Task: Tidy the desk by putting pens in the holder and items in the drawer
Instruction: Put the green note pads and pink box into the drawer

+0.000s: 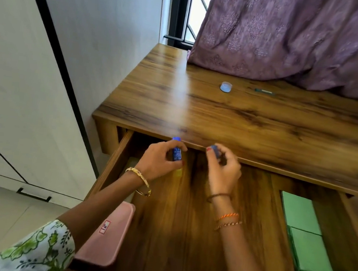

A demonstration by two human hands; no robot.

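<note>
1. Blue plastic tube [176, 152], likely a glue stick, held upright in the left hand [161, 161] just over the back of the open drawer [175, 216], fingers curled round its lower half
2. Blue cap [215, 151], apparently off the tube, pinched between thumb and fingertips of the right hand [223, 172], just beside the tube but not touching it
3. Probably light and stiff, smooth enough to slip; best gripped round the barrel, as now, with the cap taken by its sides and pushed straight down
4. No sign of fragility; sticky tip, if exposed, better kept off the wood
5. Wooden drawer pulled out under the front edge of the desk [245, 122], both hands hanging above its back part
6. Inside, at the left: a pink flat case [107, 238] with a small label, lying against the left wall near the front
7. Further back on the left, below the left hand, something yellowish, too blurred to name
8. At the right, past a wooden divider: a row of green packets [310, 247] lying end to end
9. Middle of the drawer floor bare wood, room enough for the tube once capped
10. Up on the desk, well apart from the hands: a small pale blue cap or pot [226, 87] and a thin dark pen-like thing [264, 91] near the purple curtain [304, 38]
11. No pen holder surely made out; only a dark thing cut off at the right edge
</note>
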